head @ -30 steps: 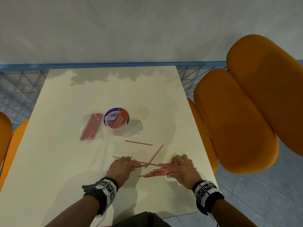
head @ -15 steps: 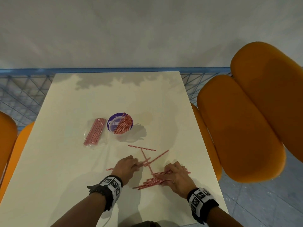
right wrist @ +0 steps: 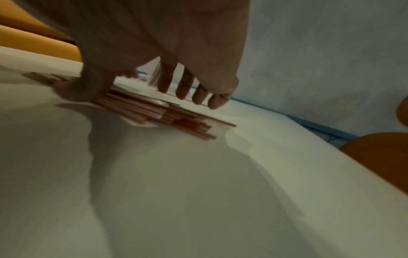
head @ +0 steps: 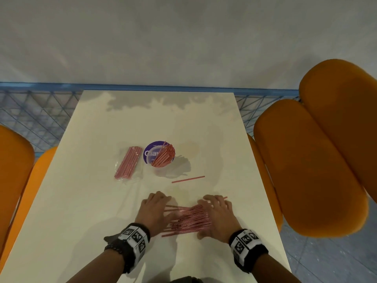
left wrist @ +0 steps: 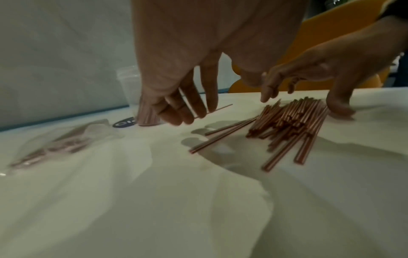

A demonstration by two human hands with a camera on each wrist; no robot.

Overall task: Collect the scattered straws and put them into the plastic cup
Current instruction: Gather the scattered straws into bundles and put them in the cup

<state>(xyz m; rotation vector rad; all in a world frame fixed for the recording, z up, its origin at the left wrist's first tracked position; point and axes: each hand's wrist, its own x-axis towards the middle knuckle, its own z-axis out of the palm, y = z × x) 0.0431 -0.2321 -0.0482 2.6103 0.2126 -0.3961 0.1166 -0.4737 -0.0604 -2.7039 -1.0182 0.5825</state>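
A pile of thin red straws (head: 188, 219) lies near the table's front edge between my two hands. My left hand (head: 158, 207) is at the pile's left end, fingers straight (left wrist: 187, 108), holding nothing. My right hand (head: 217, 211) arches over the pile's right end, thumb (right wrist: 84, 89) against the near side of the straws (right wrist: 159, 111) and fingers spread beyond them. One lone straw (head: 188, 179) lies farther out. The clear plastic cup (head: 161, 160) stands mid-table on a purple disc, with several straws leaning in it.
A clear packet of red straws (head: 128, 165) lies left of the cup. Orange chairs stand at the right (head: 310, 166) and the left (head: 14, 160) of the cream table (head: 91, 221). A grey wall with a blue rail runs behind the table.
Both hands have swept the scattered straws toward each other into one tighter pile. A single straw stays apart beyond them. My head view has shifted.
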